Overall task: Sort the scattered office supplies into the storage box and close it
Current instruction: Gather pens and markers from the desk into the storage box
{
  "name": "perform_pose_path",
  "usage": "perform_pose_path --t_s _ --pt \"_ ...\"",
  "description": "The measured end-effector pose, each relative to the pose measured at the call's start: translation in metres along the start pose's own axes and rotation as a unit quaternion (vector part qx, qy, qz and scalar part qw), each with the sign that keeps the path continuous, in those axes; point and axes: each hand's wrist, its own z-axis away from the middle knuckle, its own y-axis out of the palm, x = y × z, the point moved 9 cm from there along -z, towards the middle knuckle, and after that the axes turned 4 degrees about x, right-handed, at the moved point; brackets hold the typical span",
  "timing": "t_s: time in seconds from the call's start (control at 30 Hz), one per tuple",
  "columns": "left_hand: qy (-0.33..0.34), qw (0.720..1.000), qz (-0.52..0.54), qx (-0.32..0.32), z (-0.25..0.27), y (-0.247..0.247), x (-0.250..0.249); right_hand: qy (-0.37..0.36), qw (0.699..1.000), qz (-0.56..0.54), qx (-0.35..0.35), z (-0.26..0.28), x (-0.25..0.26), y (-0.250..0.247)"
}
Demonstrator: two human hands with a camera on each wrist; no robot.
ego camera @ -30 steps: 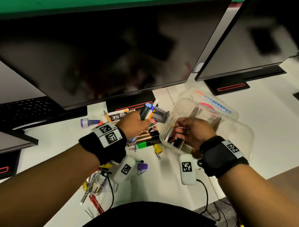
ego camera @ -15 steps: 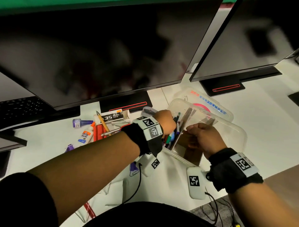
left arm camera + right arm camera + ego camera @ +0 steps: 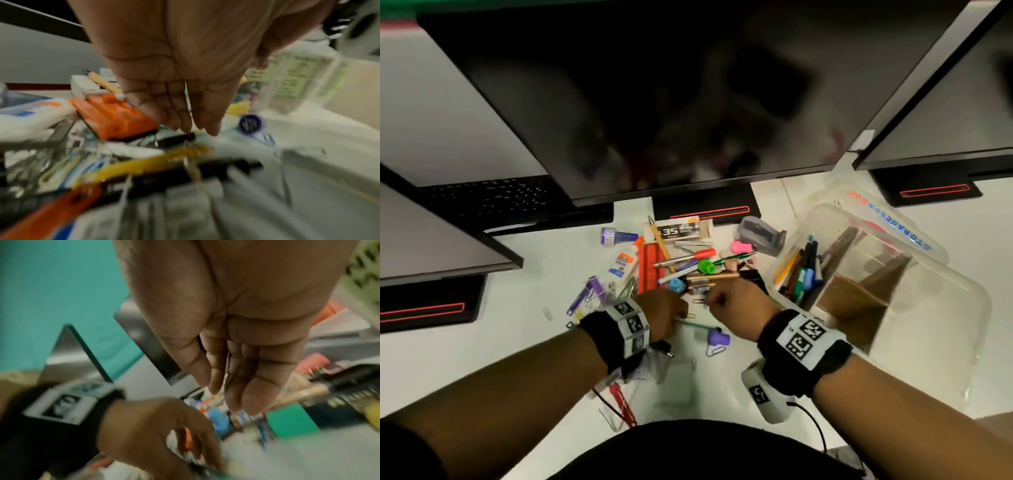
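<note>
The clear storage box [image 3: 928, 308] stands open at the right, with pens [image 3: 803, 270] upright in its left compartment and cardboard dividers [image 3: 852, 298] inside. Its lid [image 3: 914, 236] lies behind it. Scattered supplies lie to its left: an orange strip [image 3: 650, 263], a glue bottle [image 3: 625, 260], a staple box [image 3: 678, 231], a gold pen [image 3: 715, 275] and coloured caps. My left hand [image 3: 683, 313] [image 3: 195, 128] reaches down with straight fingers to the table by a paper clip. My right hand [image 3: 710, 303] [image 3: 226, 394], fingers straight, hovers over small items beside the gold pen. Neither hand holds anything.
Dark monitors [image 3: 654, 102] overhang the back of the white desk, their stands [image 3: 709, 209] just behind the pile. A keyboard [image 3: 489, 195] sits at the back left. A grey stapler [image 3: 760, 234] lies near the box. A purple cap [image 3: 719, 337] and more clips lie near the front edge.
My left hand has left the box without the pens it carried, which now stand inside. Both hands have come back to the pile at the desk's centre.
</note>
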Motion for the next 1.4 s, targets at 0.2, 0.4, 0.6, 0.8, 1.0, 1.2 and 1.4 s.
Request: perform_pose_path --t_s 0.2,0.4,0.6,0.8,1.0,1.2,1.4 --pt "0.022 0.992 -0.123 -0.025 -0.006 0.018 -0.009 0.066 0.991 0.111 0.023 -0.02 -0.013 0.022" --pt "0.026 0.997 0.008 -0.079 0.002 -0.003 -0.003 0.075 0.985 0.149 -0.052 -0.049 -0.019 0.006" --pt "-0.016 0.974 0.132 -0.186 0.011 -0.049 0.024 0.064 0.967 0.245 -0.039 -0.051 -0.022 0.018" --pt "-0.096 0.975 0.066 -0.187 -0.014 -0.072 0.05 0.073 0.96 0.271 -0.018 -0.053 -0.024 0.021" --pt "-0.09 0.989 -0.001 -0.12 -0.041 -0.066 0.039 0.061 0.962 0.265 -0.023 -0.055 -0.026 0.023" --pt "-0.086 0.989 0.009 -0.116 -0.05 -0.066 0.035 0.039 0.971 0.225 -0.07 -0.05 -0.028 0.016" --pt "-0.101 0.988 0.038 -0.114 -0.053 -0.068 0.043 0.025 0.979 0.178 -0.094 -0.043 -0.026 0.011"
